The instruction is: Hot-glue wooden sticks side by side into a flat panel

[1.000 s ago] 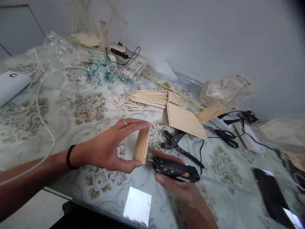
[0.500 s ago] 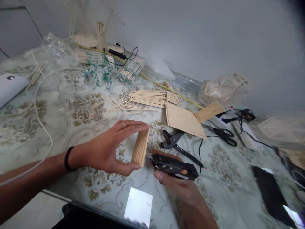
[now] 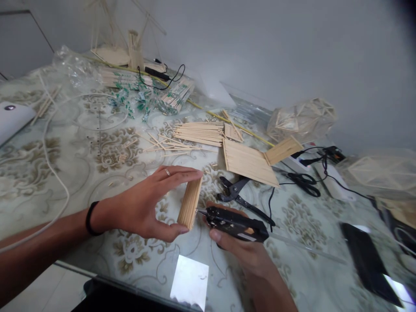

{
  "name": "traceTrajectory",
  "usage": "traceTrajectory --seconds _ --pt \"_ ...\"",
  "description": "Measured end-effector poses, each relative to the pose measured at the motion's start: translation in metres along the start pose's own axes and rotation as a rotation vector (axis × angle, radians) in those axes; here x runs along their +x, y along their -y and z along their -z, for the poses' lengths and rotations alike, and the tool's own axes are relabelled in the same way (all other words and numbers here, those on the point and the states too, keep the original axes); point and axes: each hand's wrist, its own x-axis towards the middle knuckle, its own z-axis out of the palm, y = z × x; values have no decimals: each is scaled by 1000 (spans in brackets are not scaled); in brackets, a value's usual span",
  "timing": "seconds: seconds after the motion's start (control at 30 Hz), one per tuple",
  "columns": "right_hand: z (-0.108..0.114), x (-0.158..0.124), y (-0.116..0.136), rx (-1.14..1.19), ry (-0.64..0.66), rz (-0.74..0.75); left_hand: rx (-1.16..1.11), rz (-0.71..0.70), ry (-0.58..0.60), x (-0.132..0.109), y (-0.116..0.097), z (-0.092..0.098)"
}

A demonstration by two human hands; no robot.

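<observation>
A small panel of wooden sticks point(image 3: 189, 204) stands on edge between the thumb and fingers of my left hand point(image 3: 146, 201), which grips it at both ends. My right hand point(image 3: 240, 253) is wrapped round a black glue gun point(image 3: 237, 223). The metal nozzle points left and meets, or nearly meets, the panel's right edge. From the gun's back end a clear glue stick point(image 3: 308, 248) trails to the right. Just beyond the gun lie black-handled pliers point(image 3: 240, 195).
Behind the pliers lies a larger stick panel point(image 3: 247, 160) with a side piece. Loose sticks point(image 3: 198, 133) lie left of it, scissors point(image 3: 303, 183) to its right. A black phone point(image 3: 367, 260) is at the right. A white cable point(image 3: 48, 143) crosses my left forearm.
The nozzle has moved slightly up along the right edge of the stick panel. Both hands keep their grip, and the whole view has shifted a little.
</observation>
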Motion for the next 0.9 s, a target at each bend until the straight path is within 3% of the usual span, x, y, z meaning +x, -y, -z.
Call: traceTrajectory --seconds 0.9 --pt "-1 4 4 -25 -14 12 -24 -10 38 -1 -4 -2"
